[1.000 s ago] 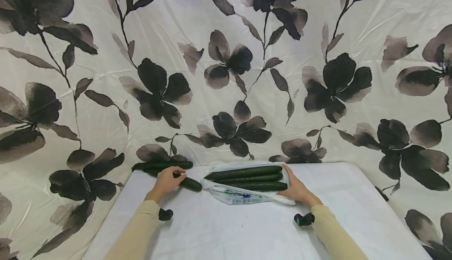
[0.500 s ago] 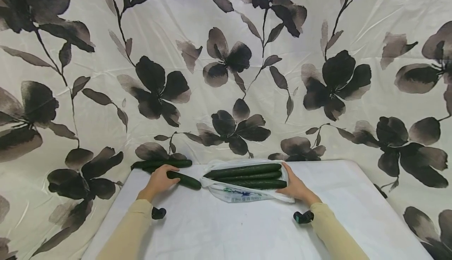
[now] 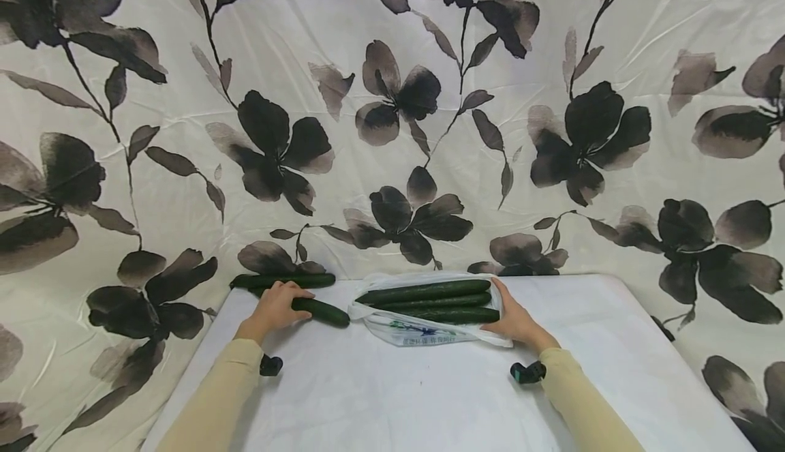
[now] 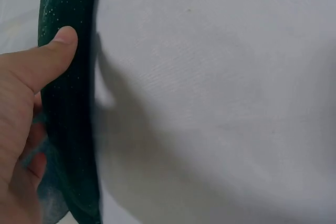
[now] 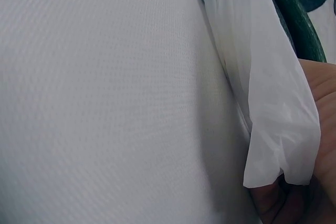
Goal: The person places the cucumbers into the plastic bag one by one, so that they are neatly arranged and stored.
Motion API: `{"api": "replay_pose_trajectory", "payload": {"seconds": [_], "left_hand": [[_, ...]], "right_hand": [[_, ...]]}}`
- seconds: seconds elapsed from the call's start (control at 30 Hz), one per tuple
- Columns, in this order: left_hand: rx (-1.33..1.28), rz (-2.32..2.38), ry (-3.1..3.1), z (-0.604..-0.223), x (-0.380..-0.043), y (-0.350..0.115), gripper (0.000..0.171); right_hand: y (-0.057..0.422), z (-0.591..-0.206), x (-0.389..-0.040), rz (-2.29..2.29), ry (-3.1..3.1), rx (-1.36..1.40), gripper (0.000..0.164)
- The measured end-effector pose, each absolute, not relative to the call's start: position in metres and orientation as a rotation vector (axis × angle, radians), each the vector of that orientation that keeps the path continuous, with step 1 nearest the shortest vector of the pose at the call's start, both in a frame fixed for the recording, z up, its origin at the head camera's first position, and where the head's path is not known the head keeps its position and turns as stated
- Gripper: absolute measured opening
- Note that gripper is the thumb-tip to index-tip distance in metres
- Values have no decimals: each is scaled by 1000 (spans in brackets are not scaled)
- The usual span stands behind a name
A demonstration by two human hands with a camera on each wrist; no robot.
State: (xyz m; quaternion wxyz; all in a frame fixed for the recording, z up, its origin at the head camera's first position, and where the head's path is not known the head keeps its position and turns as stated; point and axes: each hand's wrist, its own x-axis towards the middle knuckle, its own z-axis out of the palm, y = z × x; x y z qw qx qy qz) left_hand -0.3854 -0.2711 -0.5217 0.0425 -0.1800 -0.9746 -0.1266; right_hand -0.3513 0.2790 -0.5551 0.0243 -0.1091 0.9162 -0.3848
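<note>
In the head view my left hand (image 3: 279, 310) grips a dark green cucumber (image 3: 328, 313) that slants toward the bag. The left wrist view has my thumb across this cucumber (image 4: 71, 119) and the other fingers curled behind it. A white plastic bag (image 3: 405, 333) with printing lies mid-table, its mouth spread, and several cucumbers (image 3: 429, 295) lie side by side in it. My right hand (image 3: 518, 319) holds the bag's right end. In the right wrist view, the plastic bag (image 5: 278, 124) drapes over that hand and partly hides its curled fingers.
Another cucumber (image 3: 306, 279) lies at the table's back left edge, behind my left hand. The table has a white cover (image 3: 405, 404). A flower-patterned cloth (image 3: 392, 166) hangs right behind the table's back edge.
My left hand has moved slightly left along the cucumber and has closed its fingers round it. My right hand stays at the bag's right end.
</note>
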Motion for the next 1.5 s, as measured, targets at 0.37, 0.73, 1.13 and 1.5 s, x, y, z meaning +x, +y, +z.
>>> {"api": "replay_pose_trajectory", "payload": {"seconds": [0.37, 0.73, 1.13, 1.5], "left_hand": [[-594, -363, -3002, -510, -379, -263, 37], [-625, -275, -3073, -513, -364, -265, 45], [-638, -638, -3046, -530, -336, -269, 48], [-567, -765, -2979, -528, -324, -263, 51]], "right_hand": [[281, -548, -352, -1168, 2849, -312, 121], [280, -547, -353, -1152, 2830, -302, 121], [278, -551, -352, -1153, 2820, -313, 121], [278, -552, -352, -1153, 2820, -314, 120]]}}
